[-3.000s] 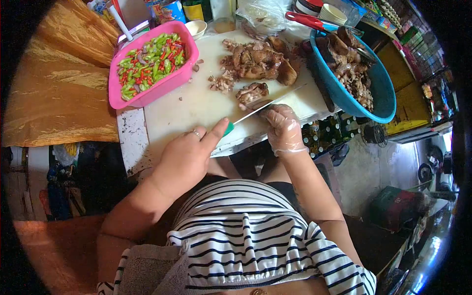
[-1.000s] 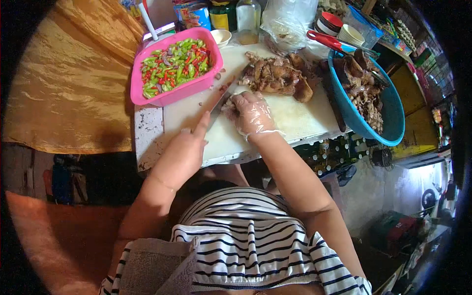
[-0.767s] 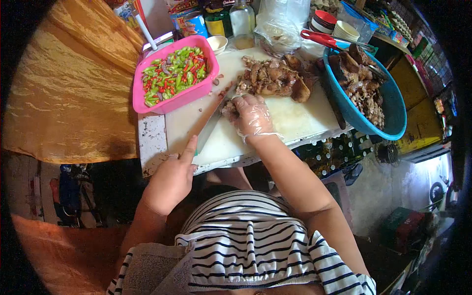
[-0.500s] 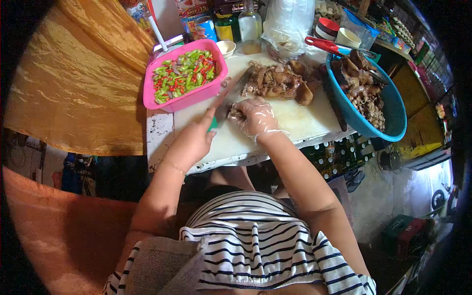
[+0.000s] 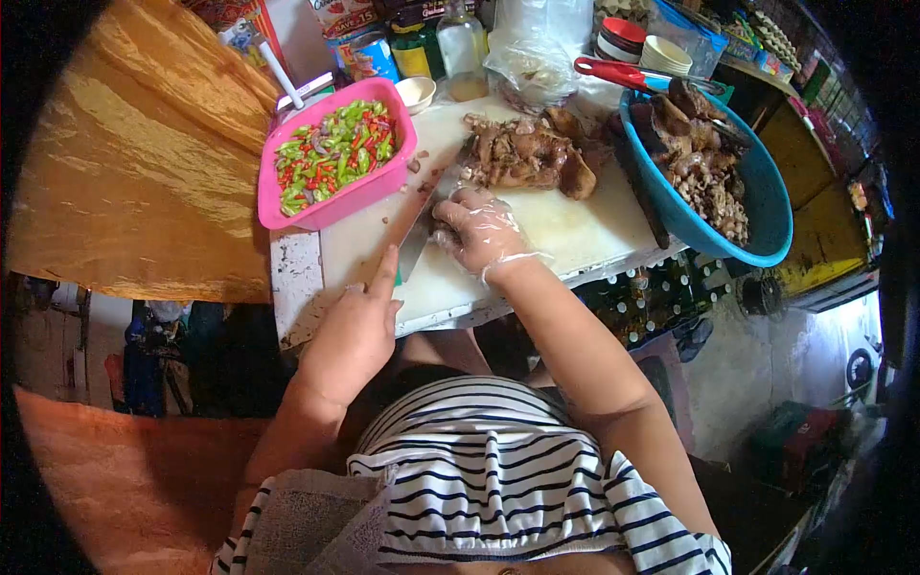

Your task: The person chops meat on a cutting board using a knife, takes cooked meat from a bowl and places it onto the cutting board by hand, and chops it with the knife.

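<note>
My left hand (image 5: 353,331) is closed around the green handle of a kitchen knife (image 5: 414,244), its index finger stretched along the top. The blade slants up and away, close beside my right hand (image 5: 484,230). That hand wears a clear plastic glove and presses its curled fingers on a small piece of meat (image 5: 444,236), mostly hidden under it. Both are over a white cutting board (image 5: 585,225). Just beyond my right fingers lies a larger chunk of cooked brown meat (image 5: 527,153).
Sliced green and red chilies fill a pink basin (image 5: 335,206) at the left. A blue basin (image 5: 704,235) at the right holds meat and red-handled tongs (image 5: 613,71). Behind stand a glass bottle (image 5: 463,53), a small white bowl (image 5: 416,93), plastic bags (image 5: 537,57) and stacked bowls (image 5: 666,56).
My left hand has drawn the knife back toward my body, so more of the blade shows beside the right hand. My right hand keeps its hold. The whole view has shifted slightly.
</note>
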`<act>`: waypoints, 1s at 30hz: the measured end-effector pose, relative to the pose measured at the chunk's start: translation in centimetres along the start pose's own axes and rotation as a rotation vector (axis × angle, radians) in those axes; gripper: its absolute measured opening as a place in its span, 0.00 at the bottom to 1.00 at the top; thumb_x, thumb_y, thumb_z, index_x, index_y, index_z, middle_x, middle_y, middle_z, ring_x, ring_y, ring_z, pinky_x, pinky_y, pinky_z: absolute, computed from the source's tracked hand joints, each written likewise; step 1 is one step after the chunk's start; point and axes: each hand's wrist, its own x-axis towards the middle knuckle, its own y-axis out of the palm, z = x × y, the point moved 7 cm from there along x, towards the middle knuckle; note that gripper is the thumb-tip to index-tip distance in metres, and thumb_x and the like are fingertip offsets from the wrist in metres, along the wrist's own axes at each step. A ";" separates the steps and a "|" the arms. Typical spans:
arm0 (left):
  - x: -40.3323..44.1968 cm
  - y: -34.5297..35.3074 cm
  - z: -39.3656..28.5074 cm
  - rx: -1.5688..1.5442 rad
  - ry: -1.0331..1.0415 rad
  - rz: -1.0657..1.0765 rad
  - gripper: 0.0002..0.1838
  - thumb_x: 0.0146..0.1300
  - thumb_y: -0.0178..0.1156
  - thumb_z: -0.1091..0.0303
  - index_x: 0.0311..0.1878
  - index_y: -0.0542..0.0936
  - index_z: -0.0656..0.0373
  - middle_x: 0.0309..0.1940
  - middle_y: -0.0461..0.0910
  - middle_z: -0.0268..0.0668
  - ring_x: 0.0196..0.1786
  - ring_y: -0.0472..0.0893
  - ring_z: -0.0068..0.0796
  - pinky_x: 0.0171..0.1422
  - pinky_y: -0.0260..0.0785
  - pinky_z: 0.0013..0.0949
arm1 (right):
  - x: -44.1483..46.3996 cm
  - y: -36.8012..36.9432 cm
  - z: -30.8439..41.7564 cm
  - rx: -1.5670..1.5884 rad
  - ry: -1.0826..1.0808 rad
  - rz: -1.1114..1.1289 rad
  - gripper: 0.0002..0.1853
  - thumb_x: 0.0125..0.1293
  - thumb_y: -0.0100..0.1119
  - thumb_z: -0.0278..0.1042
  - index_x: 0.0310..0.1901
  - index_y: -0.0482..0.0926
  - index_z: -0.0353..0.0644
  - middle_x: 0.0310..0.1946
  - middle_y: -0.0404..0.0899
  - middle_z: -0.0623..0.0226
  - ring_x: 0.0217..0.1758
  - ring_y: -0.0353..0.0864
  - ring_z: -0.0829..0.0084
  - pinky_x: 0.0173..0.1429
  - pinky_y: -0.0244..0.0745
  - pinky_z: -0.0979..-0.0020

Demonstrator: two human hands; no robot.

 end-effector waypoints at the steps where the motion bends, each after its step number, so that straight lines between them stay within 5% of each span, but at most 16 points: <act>1: -0.5 0.1 0.0 0.010 0.035 -0.018 0.39 0.70 0.62 0.68 0.81 0.59 0.56 0.40 0.83 0.61 0.42 0.83 0.65 0.49 0.73 0.61 | 0.0 0.0 0.0 0.008 0.001 -0.002 0.15 0.61 0.70 0.39 0.48 0.83 0.47 0.44 0.80 0.57 0.51 0.80 0.48 0.56 0.77 0.50; 7: -1.6 1.0 0.3 0.059 0.000 0.046 0.39 0.70 0.61 0.69 0.81 0.58 0.61 0.39 0.83 0.62 0.41 0.82 0.65 0.50 0.73 0.61 | 0.2 0.2 -0.2 0.055 -0.017 0.001 0.13 0.60 0.70 0.37 0.46 0.83 0.46 0.43 0.81 0.58 0.50 0.80 0.48 0.55 0.76 0.50; 13: 5.7 1.2 -0.9 -0.060 -0.042 0.045 0.39 0.72 0.59 0.68 0.82 0.55 0.58 0.46 0.82 0.66 0.46 0.82 0.66 0.53 0.74 0.60 | 0.1 0.2 -0.3 0.132 -0.044 0.028 0.15 0.58 0.72 0.38 0.46 0.84 0.46 0.45 0.81 0.56 0.52 0.80 0.46 0.57 0.77 0.50; 18: 5.2 -0.1 -0.2 -0.092 0.107 -0.146 0.37 0.71 0.60 0.68 0.81 0.59 0.58 0.40 0.82 0.65 0.43 0.82 0.68 0.51 0.74 0.60 | -0.9 -1.7 -0.3 0.305 -0.081 -0.060 0.21 0.51 0.76 0.31 0.50 0.85 0.48 0.47 0.82 0.54 0.55 0.80 0.46 0.58 0.77 0.52; 22: 0.5 -1.7 -0.8 -0.098 0.066 -0.116 0.38 0.71 0.61 0.69 0.81 0.59 0.57 0.37 0.82 0.65 0.41 0.82 0.68 0.49 0.72 0.61 | -0.9 0.1 -0.9 0.264 -0.058 0.005 0.18 0.55 0.73 0.32 0.49 0.84 0.49 0.53 0.79 0.51 0.59 0.78 0.45 0.64 0.75 0.52; 23: 0.1 -1.4 -0.3 -0.083 0.035 -0.092 0.38 0.70 0.62 0.66 0.81 0.61 0.53 0.41 0.84 0.62 0.43 0.83 0.67 0.50 0.74 0.60 | -1.0 -0.8 -0.3 0.201 -0.128 -0.095 0.15 0.53 0.73 0.29 0.44 0.85 0.47 0.48 0.81 0.56 0.51 0.79 0.47 0.56 0.77 0.52; 26: -0.3 -0.9 -0.8 0.034 -0.076 0.103 0.38 0.70 0.62 0.66 0.81 0.61 0.54 0.40 0.83 0.62 0.43 0.83 0.66 0.49 0.74 0.61 | -0.8 -0.3 0.0 0.124 -0.039 0.010 0.15 0.54 0.72 0.31 0.45 0.85 0.48 0.47 0.81 0.56 0.51 0.79 0.47 0.56 0.77 0.51; 30: 2.4 0.9 -0.9 0.007 0.013 -0.001 0.36 0.71 0.60 0.67 0.80 0.61 0.57 0.46 0.83 0.61 0.47 0.83 0.65 0.52 0.75 0.59 | -0.9 0.4 -0.2 0.115 -0.075 0.057 0.16 0.54 0.70 0.32 0.46 0.84 0.47 0.46 0.81 0.54 0.53 0.79 0.47 0.57 0.77 0.51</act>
